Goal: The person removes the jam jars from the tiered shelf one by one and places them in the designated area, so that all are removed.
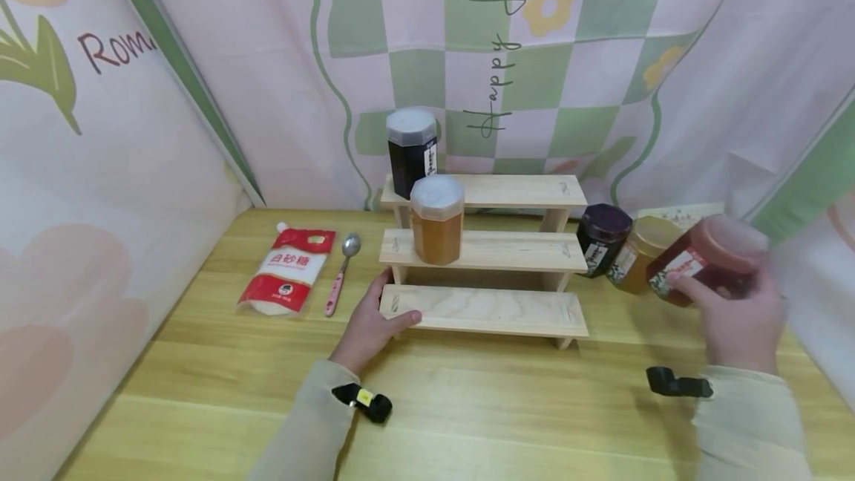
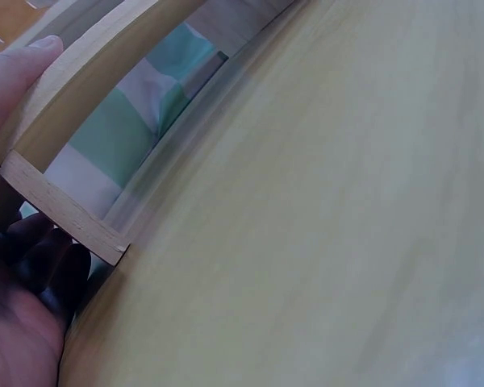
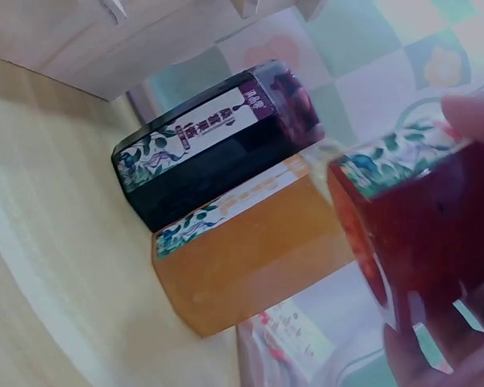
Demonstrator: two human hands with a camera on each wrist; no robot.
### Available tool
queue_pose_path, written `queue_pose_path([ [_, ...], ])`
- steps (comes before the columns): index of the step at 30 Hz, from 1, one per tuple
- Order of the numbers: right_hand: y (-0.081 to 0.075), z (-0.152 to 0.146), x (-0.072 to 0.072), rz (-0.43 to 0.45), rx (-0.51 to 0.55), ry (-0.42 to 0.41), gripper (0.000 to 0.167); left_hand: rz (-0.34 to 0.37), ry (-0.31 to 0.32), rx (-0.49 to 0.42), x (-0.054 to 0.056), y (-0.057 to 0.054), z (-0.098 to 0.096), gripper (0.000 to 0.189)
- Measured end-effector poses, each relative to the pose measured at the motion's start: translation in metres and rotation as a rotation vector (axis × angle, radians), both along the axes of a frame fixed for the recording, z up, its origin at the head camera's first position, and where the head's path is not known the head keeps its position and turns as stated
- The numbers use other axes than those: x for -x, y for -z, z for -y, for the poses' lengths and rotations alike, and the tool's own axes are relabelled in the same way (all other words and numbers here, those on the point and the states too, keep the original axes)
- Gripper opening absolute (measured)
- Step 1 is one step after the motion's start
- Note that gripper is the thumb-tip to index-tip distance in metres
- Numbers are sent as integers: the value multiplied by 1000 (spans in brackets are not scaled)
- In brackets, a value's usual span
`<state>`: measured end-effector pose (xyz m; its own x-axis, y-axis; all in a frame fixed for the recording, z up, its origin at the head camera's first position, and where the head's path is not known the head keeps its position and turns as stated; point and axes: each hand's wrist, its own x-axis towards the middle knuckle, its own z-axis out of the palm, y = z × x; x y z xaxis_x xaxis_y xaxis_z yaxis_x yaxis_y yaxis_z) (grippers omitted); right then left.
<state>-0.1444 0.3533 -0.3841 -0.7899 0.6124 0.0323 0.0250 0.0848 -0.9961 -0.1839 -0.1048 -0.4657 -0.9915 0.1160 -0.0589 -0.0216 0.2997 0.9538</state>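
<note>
My right hand [image 1: 744, 329] grips a jar of red jam [image 1: 698, 262], tilted and raised off the table at the right. In the right wrist view the red jar [image 3: 427, 222] shows its base and a leaf-patterned label. Beside it stand a dark jam jar [image 3: 202, 145] and an amber jar [image 3: 254, 250], close together. My left hand [image 1: 369, 329] holds the left end of a three-step wooden rack [image 1: 487, 310], thumb on the lowest board, fingers curled behind its leg [image 2: 64, 208]. On the rack, a dark jar [image 1: 406, 165] occupies the top step's left end and an amber jar [image 1: 437, 234] the middle step.
Left of the rack lie a red-and-white bag of white sugar [image 1: 287, 273] and a spoon [image 1: 337, 280] with a pink handle. A pale printed packet [image 1: 688, 212] sits behind the jars at right. Patterned curtains [image 1: 414, 80] enclose the wooden table [image 1: 494, 407] at its back and sides.
</note>
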Motion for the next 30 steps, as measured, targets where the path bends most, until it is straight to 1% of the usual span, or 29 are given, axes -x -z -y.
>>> queue_pose_path([
  [3,0,1,2,-40,104,99,86,-4,2,-8,0,0,0,105],
  [5,0,2,3,-59,154,139,88,-5,7,-16,0,0,0,105],
  [8,2,2,5,-87,191,184,88,-10,11,-26,0,0,0,104],
  [11,6,0,7,-101,229,212,90,-19,15,-29,0,0,1,103],
  [13,9,-1,8,-85,239,226,94,-14,13,-26,0,0,1,104],
  [16,15,-2,9,-25,209,241,99,-7,12,-15,0,0,0,105],
  [20,25,-6,11,70,150,256,100,-3,13,-2,-1,-2,0,107],
  [24,35,-12,14,95,118,257,99,8,6,-5,-1,-2,0,106],
  [27,41,-15,16,80,104,251,99,4,7,-11,-1,-2,0,105],
  [30,46,-15,17,83,97,233,98,1,5,-15,-1,-2,-1,103],
])
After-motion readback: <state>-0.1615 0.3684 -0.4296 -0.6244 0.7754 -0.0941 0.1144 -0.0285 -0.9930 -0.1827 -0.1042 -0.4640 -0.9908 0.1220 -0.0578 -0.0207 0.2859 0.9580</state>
